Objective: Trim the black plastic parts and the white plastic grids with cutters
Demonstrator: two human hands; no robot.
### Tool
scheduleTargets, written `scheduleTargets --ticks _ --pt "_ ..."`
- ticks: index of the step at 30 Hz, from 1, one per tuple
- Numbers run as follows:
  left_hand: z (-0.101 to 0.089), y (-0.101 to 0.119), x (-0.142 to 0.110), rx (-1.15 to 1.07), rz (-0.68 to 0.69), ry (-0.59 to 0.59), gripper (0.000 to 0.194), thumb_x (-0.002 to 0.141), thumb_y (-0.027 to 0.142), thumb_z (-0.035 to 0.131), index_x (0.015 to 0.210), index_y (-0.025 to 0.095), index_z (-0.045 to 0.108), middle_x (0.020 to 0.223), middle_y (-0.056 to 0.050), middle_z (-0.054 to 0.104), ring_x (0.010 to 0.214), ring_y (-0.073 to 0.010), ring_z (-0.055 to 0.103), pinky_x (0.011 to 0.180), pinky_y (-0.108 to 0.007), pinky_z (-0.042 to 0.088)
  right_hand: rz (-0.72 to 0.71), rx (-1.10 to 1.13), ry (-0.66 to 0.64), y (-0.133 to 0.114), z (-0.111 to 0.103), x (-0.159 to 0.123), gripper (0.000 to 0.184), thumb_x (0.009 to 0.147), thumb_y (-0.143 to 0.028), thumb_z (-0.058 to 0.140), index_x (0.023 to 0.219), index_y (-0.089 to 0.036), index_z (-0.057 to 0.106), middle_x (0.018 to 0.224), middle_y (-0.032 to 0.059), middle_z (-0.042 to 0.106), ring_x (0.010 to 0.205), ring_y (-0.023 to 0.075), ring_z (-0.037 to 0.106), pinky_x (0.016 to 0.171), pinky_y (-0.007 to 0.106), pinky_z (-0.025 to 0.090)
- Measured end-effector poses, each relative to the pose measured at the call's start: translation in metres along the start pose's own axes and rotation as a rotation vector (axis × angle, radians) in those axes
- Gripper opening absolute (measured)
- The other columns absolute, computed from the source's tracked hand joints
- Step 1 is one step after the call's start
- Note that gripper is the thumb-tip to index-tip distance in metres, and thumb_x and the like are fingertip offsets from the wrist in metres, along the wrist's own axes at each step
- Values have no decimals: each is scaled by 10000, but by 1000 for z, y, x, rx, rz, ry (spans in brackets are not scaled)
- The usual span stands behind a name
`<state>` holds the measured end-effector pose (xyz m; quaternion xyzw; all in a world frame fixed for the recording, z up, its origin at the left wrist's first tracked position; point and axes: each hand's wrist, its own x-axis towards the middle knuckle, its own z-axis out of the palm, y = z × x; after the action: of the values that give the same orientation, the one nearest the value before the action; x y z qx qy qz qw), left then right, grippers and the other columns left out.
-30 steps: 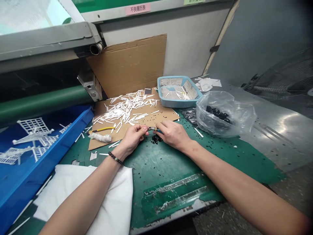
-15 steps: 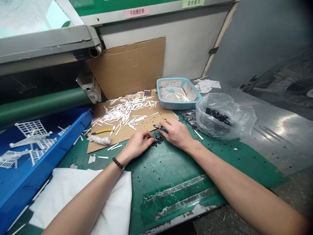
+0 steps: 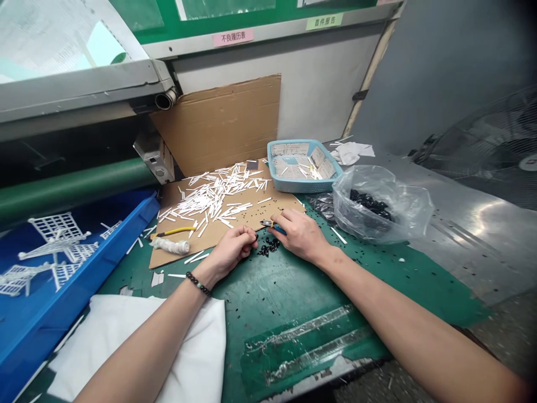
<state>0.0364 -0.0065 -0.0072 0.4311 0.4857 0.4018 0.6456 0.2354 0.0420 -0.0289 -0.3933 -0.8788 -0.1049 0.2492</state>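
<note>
My left hand (image 3: 235, 249) is closed in a pinch, with a small black piece (image 3: 255, 237) showing at its fingertips. Wrapped in the fingers of my right hand (image 3: 300, 232) is a pair of blue-handled nippers (image 3: 272, 226), the metal jaws pointing left toward my left hand. Between and just below both hands lies a little heap of small black parts (image 3: 268, 247) on the green tabletop (image 3: 289, 296). The jaws are apart from the black piece.
White sticks (image 3: 210, 196) lie on a cardboard sheet (image 3: 168, 258) beside a yellow-handled tool (image 3: 174, 230). A blue basket (image 3: 302, 186) and a plastic bag (image 3: 406, 207) of black parts stand right. White frames fill a blue bin (image 3: 84, 296) at left; a white cloth (image 3: 197, 347) lies in front.
My left hand went from the nippers' jaws down to the heap, then lifted slightly away with a black piece pinched. My right hand keeps the nippers and has drawn a little rightward.
</note>
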Motion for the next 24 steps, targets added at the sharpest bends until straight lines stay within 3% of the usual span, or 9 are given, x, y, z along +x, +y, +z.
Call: scheduleTargets --ticks 9,24 --pt "-1 -3 3 -72 14 20 177 652 235 713 689 132 573 664 13 529 549 -52 399 510 -196 265 -30 24 -9 -1 1 0 188 924 -334 576 995 -169 630 854 69 586 816 217 511 724 308 385" --pt "-12 3 4 -204 16 44 327 593 221 841 864 92 711 722 -8 578 557 -35 388 490 -173 272 -132 107 -49 -3 -5 1 257 922 -322 578 1114 -153 605 936 90 586 884 230 493 802 344 385"
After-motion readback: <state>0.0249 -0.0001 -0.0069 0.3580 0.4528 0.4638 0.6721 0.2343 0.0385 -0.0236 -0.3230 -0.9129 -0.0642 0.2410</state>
